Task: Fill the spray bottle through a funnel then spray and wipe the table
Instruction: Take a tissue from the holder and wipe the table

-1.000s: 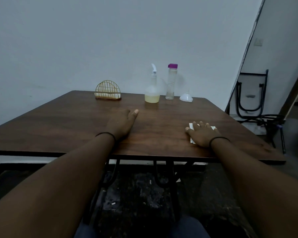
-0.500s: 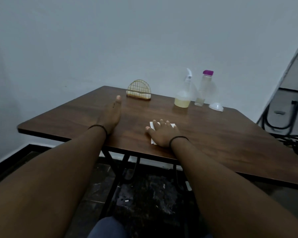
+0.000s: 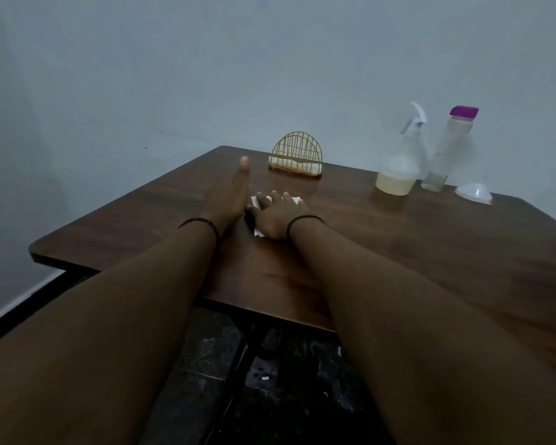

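Brown wooden table (image 3: 398, 252) fills mid-frame under a grey wall, and I see one spray bottle (image 3: 398, 168) with yellowish liquid at upper right, one purple-capped bottle (image 3: 446, 149) just right of it, one white funnel (image 3: 474, 194) beyond, one wire napkin holder (image 3: 296, 157) at centre. My right hand (image 3: 275, 216) presses one white tissue (image 3: 297, 199) flat, fingers spread; my left hand (image 3: 230, 194) lies beside it, fingers straight together.

Plain pale grey-blue wall (image 3: 206, 75) behind, unmarked but for a few small dark specks, dimly and evenly lit. Dark wooden table (image 3: 430, 252) with rounded corners, set close to that wall, on a black metal frame (image 3: 238, 364). Below, dark mottled floor (image 3: 302, 396) with scattered pale flecks. At lower left, a white strip above a dark baseboard (image 3: 20, 303) running along the wall's foot.
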